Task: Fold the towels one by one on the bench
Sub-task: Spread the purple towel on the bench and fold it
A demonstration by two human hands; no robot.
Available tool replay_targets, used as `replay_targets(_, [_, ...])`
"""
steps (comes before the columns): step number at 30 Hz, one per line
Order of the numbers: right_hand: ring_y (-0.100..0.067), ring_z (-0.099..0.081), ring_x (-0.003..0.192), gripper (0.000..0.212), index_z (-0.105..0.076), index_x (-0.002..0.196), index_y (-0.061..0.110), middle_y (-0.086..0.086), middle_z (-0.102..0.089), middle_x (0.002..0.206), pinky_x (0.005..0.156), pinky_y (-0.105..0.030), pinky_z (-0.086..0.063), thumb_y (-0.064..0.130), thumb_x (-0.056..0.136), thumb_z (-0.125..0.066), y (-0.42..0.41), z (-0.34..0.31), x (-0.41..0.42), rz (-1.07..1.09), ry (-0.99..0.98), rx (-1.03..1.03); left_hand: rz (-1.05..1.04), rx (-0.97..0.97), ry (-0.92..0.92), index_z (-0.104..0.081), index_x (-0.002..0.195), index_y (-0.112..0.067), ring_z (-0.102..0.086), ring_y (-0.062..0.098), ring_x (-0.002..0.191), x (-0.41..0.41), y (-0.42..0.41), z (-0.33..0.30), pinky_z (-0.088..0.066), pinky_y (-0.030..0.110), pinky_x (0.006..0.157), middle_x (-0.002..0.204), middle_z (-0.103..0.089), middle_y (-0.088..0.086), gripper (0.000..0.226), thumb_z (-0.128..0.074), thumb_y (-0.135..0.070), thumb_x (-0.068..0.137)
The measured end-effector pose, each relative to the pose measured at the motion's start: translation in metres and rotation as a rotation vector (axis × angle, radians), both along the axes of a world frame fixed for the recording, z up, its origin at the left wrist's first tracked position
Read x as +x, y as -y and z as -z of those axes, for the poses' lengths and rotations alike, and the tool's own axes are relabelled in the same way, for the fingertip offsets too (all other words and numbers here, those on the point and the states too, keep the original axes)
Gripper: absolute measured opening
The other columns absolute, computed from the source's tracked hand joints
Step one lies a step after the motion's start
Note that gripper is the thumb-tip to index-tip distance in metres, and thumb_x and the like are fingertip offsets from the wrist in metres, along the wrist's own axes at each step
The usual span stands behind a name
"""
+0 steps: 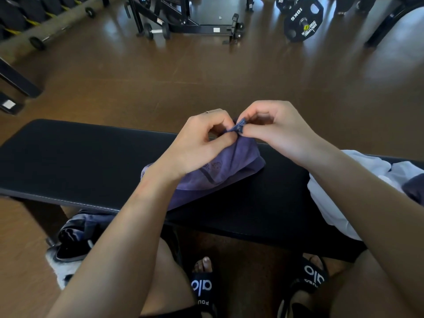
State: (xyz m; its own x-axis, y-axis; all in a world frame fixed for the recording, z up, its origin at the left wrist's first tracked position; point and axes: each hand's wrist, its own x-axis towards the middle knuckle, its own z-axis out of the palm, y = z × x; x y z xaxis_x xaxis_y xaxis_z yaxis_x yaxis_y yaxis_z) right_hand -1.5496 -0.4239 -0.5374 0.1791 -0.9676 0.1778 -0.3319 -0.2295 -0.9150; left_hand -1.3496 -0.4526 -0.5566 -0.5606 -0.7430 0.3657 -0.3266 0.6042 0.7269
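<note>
Black slides (202, 286) stand below the bench (68, 157). Left hand (202, 143) and right hand (277, 127) both pinch one corner of the purple towel (220, 173) lying on it, probably to align edges for folding.

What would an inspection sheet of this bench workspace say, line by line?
Surface: long black padded bench, bare at its left end.
Job's things: purple printed towel lying rumpled mid-bench; white and dark cloth heap at the right end.
Clutter: dark crumpled fabric on the floor under the bench's near edge.
Grips: left hand and right hand each pinch the towel's far corner, fingers curled.
Cables: nothing seen.
Surroundings: brown glossy floor; black round weight plate marked 10KG; small black dumbbell; black metal rack frame.
</note>
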Motion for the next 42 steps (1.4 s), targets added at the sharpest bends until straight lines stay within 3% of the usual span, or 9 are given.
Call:
replay_targets(4, [-0.019,-0.071,0.083,0.011,-0.072,0.088,0.003,-0.012,-0.074,0.088,0.079,-0.032,-0.055,-0.005,0.083,-0.067,0.003,-0.001,0.003,0.092,0.055,-0.075,-0.018,-0.028,0.117,-0.059,0.076,-0.005,-0.055,0.017,0.078,0.01,0.002,0.005,-0.045,0.033,0.073,0.081,-0.058,0.007,0.025,-0.059,-0.015,0.099])
replay_targets(8, [-0.005,-0.065,0.079,0.017,-0.071,0.083,0.011,0.0,-0.07,0.081,0.074,-0.017,-0.049,-0.005,0.083,-0.066,0.007,-0.002,0.001,0.163,0.14,-0.096,-0.04,-0.082,0.227,-0.045,0.07,-0.011,-0.043,0.012,0.069,0.025,0.007,0.011,-0.036,0.031,0.068,0.072,-0.044,-0.001,0.038,-0.048,-0.021,0.106])
replay_targets(14, [-0.011,-0.064,0.08,0.012,-0.073,0.082,0.016,0.001,-0.068,0.078,0.072,-0.03,-0.048,0.005,0.08,-0.069,0.013,0.006,0.002,0.203,0.224,-0.014,0.011,-0.236,0.459,-0.046,0.077,-0.019,-0.047,0.004,0.075,0.05,0.018,-0.002,-0.042,0.034,0.072,0.079,-0.043,-0.008,0.032,-0.041,-0.033,0.106])
replay_targets(18, [-0.018,-0.068,0.089,0.014,-0.075,0.088,0.014,-0.004,-0.071,0.087,0.08,-0.036,-0.052,0.006,0.079,-0.069,0.014,0.007,-0.002,0.245,0.257,-0.024,0.029,-0.247,0.597,-0.048,0.08,-0.023,-0.049,0.004,0.076,0.079,0.023,-0.014,-0.045,0.037,0.069,0.084,-0.046,-0.008,0.029,-0.04,-0.038,0.104])
replay_targets(22, [-0.017,-0.069,0.09,0.018,-0.075,0.086,0.019,-0.001,-0.071,0.086,0.081,-0.037,-0.053,0.003,0.081,-0.069,0.013,0.008,-0.001,0.228,0.262,-0.049,0.042,-0.347,0.714,-0.055,0.096,-0.018,-0.043,0.009,0.072,0.091,0.012,-0.01,-0.043,0.034,0.063,0.093,-0.043,-0.014,0.015,-0.048,-0.029,0.103])
replay_targets(27, [-0.018,-0.069,0.091,0.015,-0.073,0.09,0.014,-0.001,-0.071,0.086,0.081,-0.04,-0.055,0.001,0.084,-0.068,0.013,0.008,-0.001,0.262,0.274,-0.068,-0.014,-0.387,0.727,-0.056,0.098,-0.015,-0.048,0.014,0.074,0.101,0.004,0.01,-0.041,0.032,0.062,0.095,-0.047,-0.011,0.01,-0.055,-0.025,0.099])
replay_targets(32, [-0.017,-0.07,0.092,0.016,-0.072,0.088,0.017,0.001,-0.072,0.086,0.082,-0.04,-0.056,0.002,0.084,-0.068,0.012,0.011,-0.003,0.268,0.293,-0.068,-0.07,-0.458,0.778,-0.056,0.098,-0.013,-0.055,0.024,0.071,0.118,0.0,0.022,-0.044,0.035,0.058,0.092,-0.054,-0.001,0.033,-0.036,-0.038,0.102])
replay_targets(36, [-0.019,-0.07,0.093,0.02,-0.072,0.084,0.023,-0.002,-0.072,0.088,0.081,-0.04,-0.057,0.003,0.084,-0.068,0.016,0.012,-0.006,0.322,0.325,-0.079,-0.079,-0.54,0.832,-0.057,0.094,-0.011,-0.054,0.023,0.068,0.138,0.001,0.022,-0.038,0.029,0.06,0.088,-0.055,0.001,0.022,-0.048,-0.03,0.1])
replay_targets(42, [-0.013,-0.069,0.088,0.02,-0.071,0.084,0.022,0.002,-0.072,0.084,0.075,-0.034,-0.055,0.002,0.084,-0.069,0.02,0.014,-0.007,0.358,0.278,-0.079,-0.105,-0.575,0.845,-0.056,0.092,-0.01,-0.057,0.025,0.066,0.146,-0.005,0.018,-0.044,0.032,0.05,0.087,-0.055,0.002,0.028,-0.039,-0.032,0.099])
